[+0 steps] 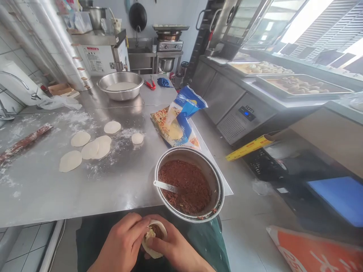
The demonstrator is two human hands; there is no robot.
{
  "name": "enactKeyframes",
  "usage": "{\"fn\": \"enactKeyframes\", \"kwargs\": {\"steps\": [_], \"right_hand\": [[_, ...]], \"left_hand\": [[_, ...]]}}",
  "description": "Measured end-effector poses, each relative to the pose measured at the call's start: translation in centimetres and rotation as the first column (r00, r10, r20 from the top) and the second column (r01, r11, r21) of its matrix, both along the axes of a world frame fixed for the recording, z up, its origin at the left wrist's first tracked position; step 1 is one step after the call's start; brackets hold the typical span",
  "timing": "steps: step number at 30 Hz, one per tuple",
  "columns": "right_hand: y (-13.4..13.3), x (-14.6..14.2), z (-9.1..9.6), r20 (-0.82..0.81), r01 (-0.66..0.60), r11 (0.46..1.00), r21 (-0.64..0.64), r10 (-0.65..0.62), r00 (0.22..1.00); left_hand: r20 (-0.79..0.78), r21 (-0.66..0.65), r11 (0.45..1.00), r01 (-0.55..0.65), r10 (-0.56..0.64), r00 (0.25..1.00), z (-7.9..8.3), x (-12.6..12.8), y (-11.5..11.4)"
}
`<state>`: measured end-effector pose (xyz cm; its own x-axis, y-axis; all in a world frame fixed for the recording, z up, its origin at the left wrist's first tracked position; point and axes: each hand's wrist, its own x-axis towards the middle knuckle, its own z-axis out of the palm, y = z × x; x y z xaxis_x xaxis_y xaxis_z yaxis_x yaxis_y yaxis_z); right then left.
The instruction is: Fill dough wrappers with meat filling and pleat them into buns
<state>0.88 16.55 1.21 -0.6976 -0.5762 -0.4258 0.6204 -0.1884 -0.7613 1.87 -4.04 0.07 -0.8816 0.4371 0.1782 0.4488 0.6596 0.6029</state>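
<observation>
1. Two bare hands work closest in, before a dark green apron (211, 241): the left hand (121, 238) has its fingers together, pinching the edge of a filled dough round (157, 231).
2. The right hand (177, 245) is clamped around the same round's other side, its thumb over the opening (brown filling shows inside, with something pale beside it).
3. Just beyond, at the steel table's (124, 192) near edge, a bowl (214, 179) holds brown filling (190, 177); a metal spatula (166, 186) stands tilted in it.
4. Behind the bowl lies a blue printed packet (184, 121).
5. To its left, five flat dough rounds (70, 161) (two overlapping) and one smaller disc (137, 138) lie amid flour; a reddish-brown stick (27, 143) rests farther left.
6. Farther back stands a steel basin (121, 95) with white contents, near a red-handled tool (150, 84).
7. Farthest, a black wok (138, 17) hangs on the wall.
</observation>
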Motion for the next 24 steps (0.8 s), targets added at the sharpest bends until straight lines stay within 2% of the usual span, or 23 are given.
{"fn": "enactKeyframes", "kwargs": {"steps": [7, 12, 16, 20, 24], "right_hand": [[-0.7, 0.5, -1.4, 0.003, 0.042, 0.999, 0.018, -0.042, 0.999], [-0.6, 0.5, -1.6, -0.014, 0.048, 0.998, 0.042, -0.047, 0.999], [-0.5, 0.2, -1.4, -0.006, 0.025, 0.995, 0.096, -0.025, 1.0], [-0.5, -0.1, -1.2, -0.045, -0.017, 0.989, 0.146, 0.024, 0.999], [-0.2, -0.4, -0.9, -0.024, -0.066, 0.976, 0.209, 0.073, 0.997]], "left_hand": [[-0.124, -0.041, 0.999, 0.014, -0.019, 0.992, 0.9, -0.4, 0.9], [-0.205, -0.124, 0.99, 0.063, -0.088, 0.975, 0.4, -0.3, 1.0], [-0.167, -0.159, 0.985, 0.067, -0.093, 0.982, -0.1, -0.2, 0.9], [-0.17, -0.223, 0.967, 0.126, -0.165, 0.971, 0.1, -0.6, 1.2], [-0.192, -0.197, 0.977, 0.082, -0.12, 0.974, 0.6, -0.7, 1.7]]}}
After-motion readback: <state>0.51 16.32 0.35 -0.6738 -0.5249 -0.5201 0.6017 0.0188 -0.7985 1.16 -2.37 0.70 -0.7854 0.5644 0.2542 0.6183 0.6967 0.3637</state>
